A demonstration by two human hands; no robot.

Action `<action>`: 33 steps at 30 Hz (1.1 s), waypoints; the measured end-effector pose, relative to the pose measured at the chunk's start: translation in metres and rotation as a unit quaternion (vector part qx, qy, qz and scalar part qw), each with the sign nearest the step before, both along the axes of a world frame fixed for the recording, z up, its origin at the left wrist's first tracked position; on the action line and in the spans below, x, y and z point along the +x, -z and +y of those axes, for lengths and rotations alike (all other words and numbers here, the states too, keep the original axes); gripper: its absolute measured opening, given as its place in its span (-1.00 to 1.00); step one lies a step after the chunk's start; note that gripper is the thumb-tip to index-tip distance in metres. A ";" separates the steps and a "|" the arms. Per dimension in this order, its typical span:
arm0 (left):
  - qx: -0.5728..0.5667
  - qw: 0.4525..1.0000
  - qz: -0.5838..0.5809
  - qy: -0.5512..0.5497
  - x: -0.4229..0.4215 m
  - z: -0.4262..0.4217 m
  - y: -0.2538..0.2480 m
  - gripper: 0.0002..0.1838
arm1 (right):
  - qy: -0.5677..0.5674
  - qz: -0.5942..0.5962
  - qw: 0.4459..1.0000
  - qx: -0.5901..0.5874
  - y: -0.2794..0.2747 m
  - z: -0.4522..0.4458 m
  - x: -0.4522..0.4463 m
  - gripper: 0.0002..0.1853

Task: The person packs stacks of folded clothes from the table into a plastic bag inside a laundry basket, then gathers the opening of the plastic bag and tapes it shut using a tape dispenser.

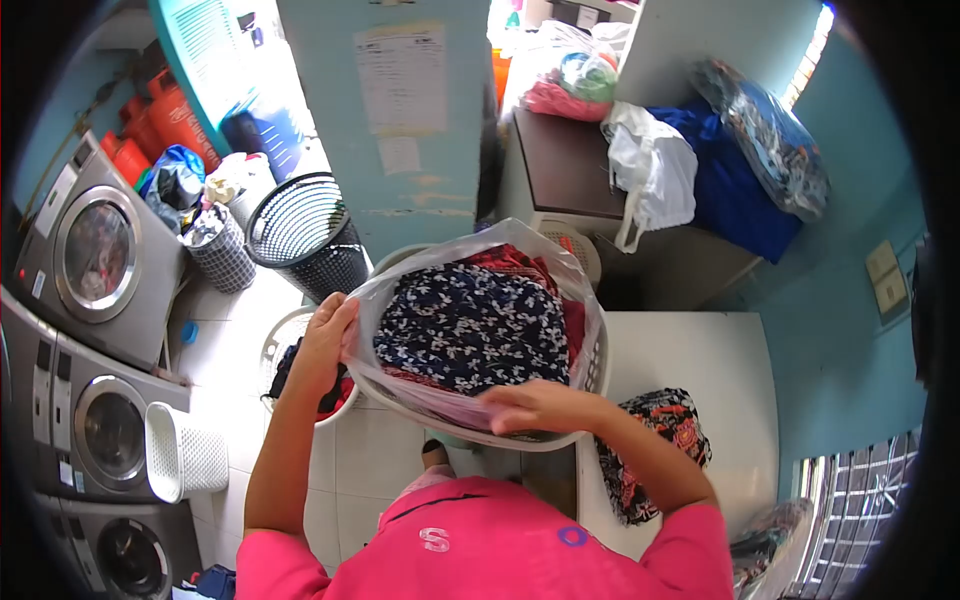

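While the clear plastic bag (pixel 515 236) sits mouth-up in the light basket (pixel 601 370), folded clothes fill it, dark floral cloth (pixel 470 325) on top, red cloth (pixel 518 262) around the far edge. Basket is in front of the torso, beside the white worktop (pixel 742 365); what bears it, can't tell. Left hand (pixel 325 335): grip closed on the bag's left edge, likely to hold the mouth wide. Right hand (pixel 545 408): grip appears closed on gathered film at the near side, fingers a bit blurred, likely keeping the plastic taut over the rim. Basket walls probably keep the soft stack upright.

Right forearm passes over a floral bundle (pixel 685 415) on the worktop, hiding part of it. Left side: round basket (pixel 290 327) with dark and red clothes, just beside the left forearm, so little room there. Beyond it, black basket (pixel 325 262); the blue pillar (pixel 400 185) blocks the way straight ahead. Far right, white garment (pixel 655 160) over the brown cabinet's (pixel 565 165) edge, blue cloth (pixel 730 180) and wrapped bundle (pixel 775 145) next to it. Far left, front-loading machines (pixel 95 255), white basket (pixel 190 455) against the lower one.
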State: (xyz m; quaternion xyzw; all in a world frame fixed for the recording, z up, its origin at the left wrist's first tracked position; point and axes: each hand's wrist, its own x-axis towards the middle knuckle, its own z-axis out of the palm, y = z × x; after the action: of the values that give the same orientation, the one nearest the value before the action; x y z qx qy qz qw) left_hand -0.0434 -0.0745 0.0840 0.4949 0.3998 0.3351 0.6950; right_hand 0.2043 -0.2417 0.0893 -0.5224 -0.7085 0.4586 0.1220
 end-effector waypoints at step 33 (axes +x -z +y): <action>0.452 0.811 0.372 -0.008 0.012 0.010 -0.035 -0.64 | 0.140 -0.248 0.941 0.184 0.003 0.090 0.063 -0.40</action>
State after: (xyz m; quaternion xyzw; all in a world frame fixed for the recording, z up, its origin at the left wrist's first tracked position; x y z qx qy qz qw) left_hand -0.0318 -0.0644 0.1195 0.8369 0.4350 0.2739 0.1883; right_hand 0.2676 -0.1521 0.0861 -0.6821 -0.7078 0.1542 0.0996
